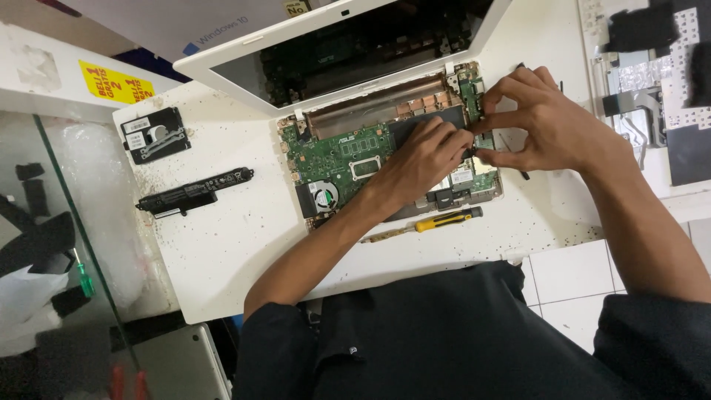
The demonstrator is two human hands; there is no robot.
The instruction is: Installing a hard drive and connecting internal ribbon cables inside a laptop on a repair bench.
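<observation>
- The left hand and right hand pinch together at the opened laptop's green circuit board, near the tabletop's far edge.
- What the fingertips grip is unclear.
- A yellow-handled screwdriver lies just beside the board.

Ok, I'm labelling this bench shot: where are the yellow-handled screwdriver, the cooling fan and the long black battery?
yellow-handled screwdriver [442, 219], head view, on its handle.
cooling fan [324, 196], head view, on its hub.
long black battery [194, 191], head view, mid-body.

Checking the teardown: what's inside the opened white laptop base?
Inside the laptop base: green motherboard, fan, copper heatpipe. Left hand and right hand cover its right part.
</observation>
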